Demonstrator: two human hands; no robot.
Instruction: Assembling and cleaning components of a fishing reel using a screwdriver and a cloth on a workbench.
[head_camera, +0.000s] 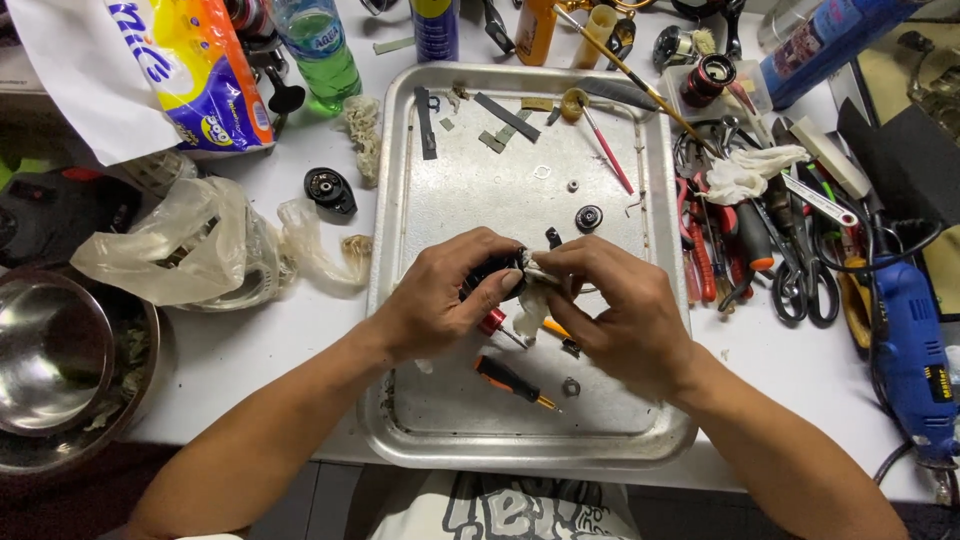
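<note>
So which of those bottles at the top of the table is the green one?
The clear green plastic bottle at the top left, beside the white bag. The dark blue can and orange bottle stand further right, above the metal tray.

Under both hands lies a metal tray (410, 250), dull silver, scuffed and smeared matt. The left hand (440, 300) closes on a small black part (497, 272), glossy like moulded plastic. The right hand (620, 315) presses a soft, crumpled white tissue (530, 305) against it. Just below the hands lies a screwdriver (512, 381) with a smooth black-and-orange plastic grip. Far left of the left hand sits a polished, mirror-bright steel bowl (50, 350).
</note>
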